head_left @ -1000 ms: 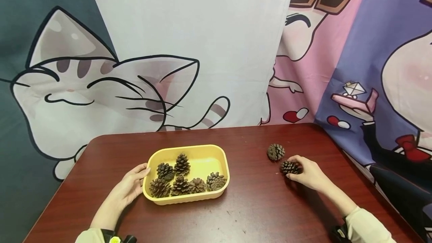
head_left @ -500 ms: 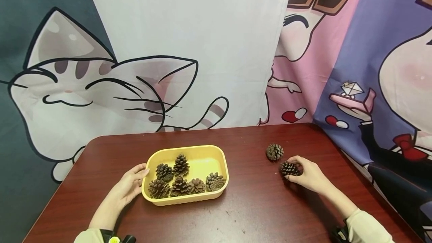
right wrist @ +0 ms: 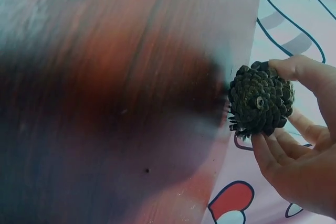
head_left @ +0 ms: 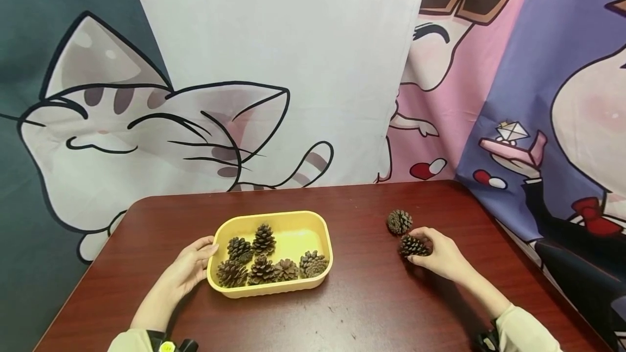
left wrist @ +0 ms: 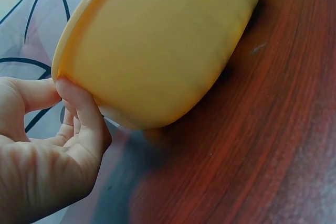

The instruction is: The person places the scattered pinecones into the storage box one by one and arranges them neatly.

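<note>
A yellow plastic basket (head_left: 270,289) stands left of the middle of the table, with several brown pine cones (head_left: 262,269) inside, mostly along its near and left sides. My left hand (head_left: 183,270) pinches its left rim between thumb and fingers, as the left wrist view shows up close. On the right, my right hand (head_left: 442,254) holds a dark pine cone (right wrist: 261,99) between thumb and fingertips, low over the table. Just behind that cone lies another pine cone (head_left: 399,221) on the wood, untouched.
The reddish-brown wooden table (head_left: 362,308) has rounded far corners. Behind its far edge hangs a cloth backdrop (head_left: 313,69) printed with a cartoon cat and figures.
My right hand has shifted slightly to the left with the pine cone in its fingers. The left hand stays on the basket's rim, and the basket has not moved.
</note>
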{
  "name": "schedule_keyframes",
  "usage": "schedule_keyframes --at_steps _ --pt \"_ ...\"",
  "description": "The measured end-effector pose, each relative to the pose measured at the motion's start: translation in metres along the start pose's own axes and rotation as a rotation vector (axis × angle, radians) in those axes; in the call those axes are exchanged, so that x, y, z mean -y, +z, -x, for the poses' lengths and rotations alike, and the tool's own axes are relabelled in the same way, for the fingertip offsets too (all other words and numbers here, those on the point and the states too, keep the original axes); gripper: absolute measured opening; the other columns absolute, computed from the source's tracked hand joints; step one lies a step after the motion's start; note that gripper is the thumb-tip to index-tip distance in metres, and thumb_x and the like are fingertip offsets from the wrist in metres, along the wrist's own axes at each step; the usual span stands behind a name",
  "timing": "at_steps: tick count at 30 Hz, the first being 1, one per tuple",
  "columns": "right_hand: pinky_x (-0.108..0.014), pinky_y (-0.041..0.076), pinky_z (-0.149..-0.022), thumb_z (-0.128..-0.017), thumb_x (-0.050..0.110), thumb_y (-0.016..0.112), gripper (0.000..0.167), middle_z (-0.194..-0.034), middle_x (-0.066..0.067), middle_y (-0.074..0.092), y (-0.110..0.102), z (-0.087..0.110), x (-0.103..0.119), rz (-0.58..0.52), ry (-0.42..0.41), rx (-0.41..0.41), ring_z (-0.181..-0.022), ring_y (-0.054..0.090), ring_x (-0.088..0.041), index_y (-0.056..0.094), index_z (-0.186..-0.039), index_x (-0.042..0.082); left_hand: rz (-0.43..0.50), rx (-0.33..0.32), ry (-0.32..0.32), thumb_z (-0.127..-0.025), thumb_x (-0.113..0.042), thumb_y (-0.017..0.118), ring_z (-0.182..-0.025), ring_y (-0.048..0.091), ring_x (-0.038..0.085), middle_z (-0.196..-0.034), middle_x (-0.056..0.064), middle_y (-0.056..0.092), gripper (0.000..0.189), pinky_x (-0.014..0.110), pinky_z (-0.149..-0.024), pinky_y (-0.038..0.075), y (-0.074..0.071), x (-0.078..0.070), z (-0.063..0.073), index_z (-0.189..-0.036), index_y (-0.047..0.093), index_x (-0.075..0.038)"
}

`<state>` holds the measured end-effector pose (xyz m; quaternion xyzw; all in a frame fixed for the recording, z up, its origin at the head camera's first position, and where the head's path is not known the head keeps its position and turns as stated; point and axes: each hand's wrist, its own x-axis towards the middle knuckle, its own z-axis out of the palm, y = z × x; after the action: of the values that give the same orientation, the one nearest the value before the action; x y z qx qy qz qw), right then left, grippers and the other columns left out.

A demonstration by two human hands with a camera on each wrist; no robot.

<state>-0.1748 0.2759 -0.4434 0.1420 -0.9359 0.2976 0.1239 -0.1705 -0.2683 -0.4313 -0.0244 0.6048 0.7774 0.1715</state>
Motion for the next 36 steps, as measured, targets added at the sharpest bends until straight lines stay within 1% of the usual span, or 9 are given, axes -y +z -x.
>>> schedule_keyframes --at_steps 6,8,11,18,21,24,27,32,36 --pt "-0.028 0.053 -0.071 -0.067 0.022 0.084 0.048 -0.103 -0.002 0.065 0.002 -0.003 0.004 -0.052 0.02 0.015 -0.089 0.063 -0.022 0.06 -0.108 0.015 0.009 0.003 0.001 -0.096 -0.011 0.05 -0.088 0.062 0.013 -0.096 0.0 0.057 0.016 0.03 -0.073 0.053 -0.001 0.001 -0.001 -0.108 0.04 -0.012" --pt "-0.027 0.053 -0.07 -0.067 0.024 0.084 0.049 -0.104 -0.002 0.064 0.003 -0.005 0.009 -0.084 0.03 0.028 -0.09 0.064 -0.022 0.06 -0.109 0.016 0.016 0.006 0.005 -0.096 -0.011 0.05 -0.088 0.062 0.013 -0.096 0.0 0.057 0.015 0.03 -0.073 0.053 -0.001 0.002 -0.001 -0.107 0.041 -0.012" --pt "-0.026 0.053 -0.07 -0.068 0.024 0.083 0.049 -0.107 -0.004 0.063 0.007 -0.011 0.02 -0.145 0.014 0.047 -0.092 0.063 -0.023 0.06 -0.111 0.015 0.024 0.006 0.003 -0.096 -0.01 0.05 -0.088 0.062 0.012 -0.095 0.0 0.057 0.013 0.03 -0.073 0.053 -0.001 0.004 -0.001 -0.106 0.042 -0.013" --pt "-0.029 0.055 -0.072 -0.069 0.022 0.084 0.05 -0.105 0.0 0.064 0.018 -0.038 0.057 -0.274 -0.078 0.08 -0.095 0.061 -0.018 0.06 -0.112 0.016 0.026 0.006 -0.001 -0.096 -0.011 0.049 -0.089 0.062 0.013 -0.096 0.0 0.056 0.015 0.031 -0.072 0.053 -0.001 0.005 -0.002 -0.108 0.04 -0.012" --pt "-0.032 0.054 -0.078 -0.071 0.025 0.082 0.05 -0.109 -0.001 0.064 0.027 -0.052 0.078 -0.35 -0.073 0.103 -0.101 0.06 -0.02 0.059 -0.114 0.017 0.014 0.002 0.003 -0.097 -0.012 0.049 -0.09 0.062 0.013 -0.097 0.0 0.056 0.019 0.031 -0.073 0.053 -0.002 0.004 -0.002 -0.111 0.038 -0.011" --pt "-0.033 0.051 -0.083 -0.073 0.03 0.081 0.05 -0.113 0.001 0.063 0.04 -0.064 0.099 -0.385 -0.072 0.095 -0.104 0.06 -0.018 0.058 -0.116 0.022 0.007 -0.011 0.007 -0.097 -0.012 0.049 -0.09 0.062 0.013 -0.098 0.001 0.056 0.02 0.03 -0.072 0.053 -0.003 0.002 -0.002 -0.113 0.037 -0.01" --pt "-0.032 0.05 -0.085 -0.073 0.029 0.081 0.05 -0.111 0.007 0.062 0.051 -0.074 0.117 -0.401 -0.108 0.057 -0.102 0.059 -0.014 0.057 -0.116 0.025 0.018 -0.007 0.005 -0.097 -0.012 0.048 -0.091 0.061 0.013 -0.098 0.0 0.056 0.018 0.03 -0.073 0.053 -0.004 0.003 -0.001 -0.112 0.038 -0.011" --pt "-0.033 0.051 -0.085 -0.074 0.022 0.08 0.05 -0.111 0.006 0.062 0.068 -0.085 0.138 -0.452 -0.213 0.051 -0.101 0.061 -0.015 0.057 -0.119 0.021 0.042 -0.003 0.013 -0.097 -0.012 0.05 -0.089 0.061 0.012 -0.096 -0.001 0.055 0.014 0.029 -0.071 0.053 -0.003 0.004 -0.003 -0.108 0.042 -0.013" --pt "-0.037 0.049 -0.089 -0.075 0.017 0.079 0.049 -0.114 0.001 0.062 0.075 -0.088 0.148 -0.462 -0.243 0.075 -0.104 0.061 -0.019 0.057 -0.119 0.016 0.052 0.002 0.007 -0.096 -0.012 0.05 -0.088 0.061 0.012 -0.096 -0.001 0.055 0.013 0.029 -0.07 0.053 -0.002 0.004 -0.003 -0.107 0.043 -0.014"
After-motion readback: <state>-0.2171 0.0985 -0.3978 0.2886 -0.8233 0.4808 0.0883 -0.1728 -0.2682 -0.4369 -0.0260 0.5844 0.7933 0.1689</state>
